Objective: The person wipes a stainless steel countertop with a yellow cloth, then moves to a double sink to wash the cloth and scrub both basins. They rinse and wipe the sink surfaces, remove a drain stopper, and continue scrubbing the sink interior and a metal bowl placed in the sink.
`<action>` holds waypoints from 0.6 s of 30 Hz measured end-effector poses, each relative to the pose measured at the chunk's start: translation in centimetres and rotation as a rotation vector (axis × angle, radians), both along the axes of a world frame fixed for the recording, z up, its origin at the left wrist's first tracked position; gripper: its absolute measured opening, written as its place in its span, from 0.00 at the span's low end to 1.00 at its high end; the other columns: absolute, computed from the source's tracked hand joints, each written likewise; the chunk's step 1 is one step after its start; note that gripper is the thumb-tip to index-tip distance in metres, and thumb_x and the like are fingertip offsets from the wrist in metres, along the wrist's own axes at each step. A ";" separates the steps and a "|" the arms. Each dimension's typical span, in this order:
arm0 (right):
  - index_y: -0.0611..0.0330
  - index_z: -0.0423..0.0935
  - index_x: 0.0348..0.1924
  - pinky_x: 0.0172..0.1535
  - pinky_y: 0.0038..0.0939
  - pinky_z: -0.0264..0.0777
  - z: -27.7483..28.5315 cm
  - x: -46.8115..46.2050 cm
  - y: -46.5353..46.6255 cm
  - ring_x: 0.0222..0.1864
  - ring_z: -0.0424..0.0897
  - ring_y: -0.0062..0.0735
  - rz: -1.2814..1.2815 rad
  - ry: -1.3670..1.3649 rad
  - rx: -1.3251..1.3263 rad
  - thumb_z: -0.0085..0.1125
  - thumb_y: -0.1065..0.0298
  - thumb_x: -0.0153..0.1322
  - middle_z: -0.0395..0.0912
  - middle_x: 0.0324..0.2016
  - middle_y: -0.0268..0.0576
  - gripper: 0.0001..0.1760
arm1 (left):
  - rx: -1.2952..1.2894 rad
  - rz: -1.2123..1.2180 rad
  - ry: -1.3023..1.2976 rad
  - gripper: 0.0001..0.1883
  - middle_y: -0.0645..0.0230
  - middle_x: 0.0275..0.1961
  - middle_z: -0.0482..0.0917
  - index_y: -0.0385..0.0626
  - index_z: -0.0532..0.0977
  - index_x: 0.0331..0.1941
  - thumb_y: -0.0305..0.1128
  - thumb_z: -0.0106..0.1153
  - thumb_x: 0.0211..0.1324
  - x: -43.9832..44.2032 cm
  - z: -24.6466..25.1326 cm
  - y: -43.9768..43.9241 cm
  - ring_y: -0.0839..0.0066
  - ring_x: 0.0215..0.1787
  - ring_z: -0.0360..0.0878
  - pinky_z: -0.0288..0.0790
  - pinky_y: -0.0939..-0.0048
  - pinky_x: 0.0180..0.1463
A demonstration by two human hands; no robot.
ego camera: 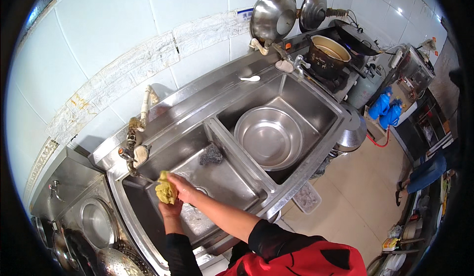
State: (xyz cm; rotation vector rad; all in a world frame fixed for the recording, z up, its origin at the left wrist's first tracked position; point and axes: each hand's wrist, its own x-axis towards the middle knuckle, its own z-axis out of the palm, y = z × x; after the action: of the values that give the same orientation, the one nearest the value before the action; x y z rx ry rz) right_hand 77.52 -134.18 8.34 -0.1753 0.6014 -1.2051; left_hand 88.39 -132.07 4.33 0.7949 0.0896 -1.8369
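Both my hands are together over the left basin of a stainless steel double sink [237,164], close to the tap [132,157] on its rear edge. My left hand [171,206] grips the lower part of a crumpled yellow-green cloth [166,190]. Against the cloth's right side, my right hand [183,187] has its fingers closed on it too. A dark mesh scouring pad [211,154] lies in the same basin, near the divider. In the right basin sits a wide round metal bowl [269,138]. Water droplets wet the left basin's floor.
A white spoon [250,79] rests on the rear ledge. Beyond the right basin, a blackened pot [326,59] stands on a stove. Metal pans and a perforated ladle [118,263] are at lower left. A plastic tub [306,197] is on the floor; a person's legs [426,174] show far right.
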 end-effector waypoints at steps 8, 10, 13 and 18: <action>0.60 0.75 0.26 0.40 0.50 0.67 -3.4 6.4 1.4 0.40 0.72 0.56 -0.136 1.530 -0.661 0.62 0.56 0.60 0.73 0.33 0.53 0.15 | -0.740 -0.022 0.061 0.13 0.71 0.37 0.74 0.52 0.72 0.36 0.48 0.46 0.62 2.0 -8.1 -1.4 0.69 0.46 0.72 0.70 0.60 0.46; 0.59 0.76 0.34 0.43 0.42 0.70 -3.9 3.0 -1.4 0.41 0.76 0.48 0.038 1.481 -0.371 0.57 0.55 0.66 0.77 0.34 0.53 0.15 | -0.135 0.084 -0.238 0.17 0.64 0.47 0.78 0.45 0.73 0.48 0.42 0.40 0.68 -0.8 -1.1 0.6 0.66 0.48 0.78 0.74 0.64 0.50; 0.57 0.76 0.44 0.46 0.35 0.71 -3.1 5.6 -1.4 0.45 0.79 0.38 0.281 1.062 -0.330 0.50 0.57 0.72 0.80 0.39 0.51 0.15 | -0.106 0.083 -0.367 0.17 0.61 0.44 0.80 0.42 0.73 0.47 0.40 0.38 0.68 3.0 -1.0 -0.5 0.65 0.44 0.80 0.76 0.63 0.46; 0.57 0.71 0.57 0.64 0.36 0.58 -1.8 10.8 5.8 0.63 0.65 0.45 -0.016 1.253 -0.840 0.44 0.66 0.74 0.68 0.59 0.49 0.19 | -0.443 0.011 -0.065 0.18 0.56 0.40 0.79 0.43 0.73 0.40 0.41 0.35 0.66 13.3 -9.2 -0.4 0.60 0.39 0.78 0.74 0.56 0.44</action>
State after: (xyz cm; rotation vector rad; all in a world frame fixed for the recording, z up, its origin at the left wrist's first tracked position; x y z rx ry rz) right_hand 88.29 -128.34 6.54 -1.7179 1.1098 -1.2077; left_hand 101.68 -132.43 -4.87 0.5367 -0.3437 -1.7299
